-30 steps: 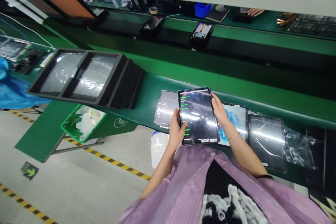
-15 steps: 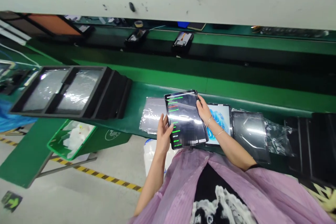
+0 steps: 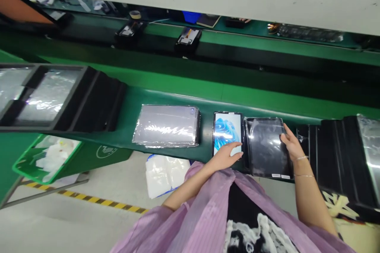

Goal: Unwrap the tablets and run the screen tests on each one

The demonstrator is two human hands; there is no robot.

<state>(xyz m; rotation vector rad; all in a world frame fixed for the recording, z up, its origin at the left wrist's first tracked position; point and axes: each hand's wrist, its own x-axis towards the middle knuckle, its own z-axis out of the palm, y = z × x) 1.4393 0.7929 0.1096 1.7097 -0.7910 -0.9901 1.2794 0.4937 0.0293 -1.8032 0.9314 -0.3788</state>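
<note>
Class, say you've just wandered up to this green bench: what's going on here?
A person is handling tablets at the bench. The right hand grips the right edge of a dark tablet. The left hand is open over the near end of a lit tablet; touching or not is unclear. Farther left lie a plastic-wrapped gray stack and black trays.

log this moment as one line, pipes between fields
left hand: open over lit tablet, contact unclear | right hand: holding dark tablet at right edge | bench: plastic-wrapped stack left of lit tablet
</note>
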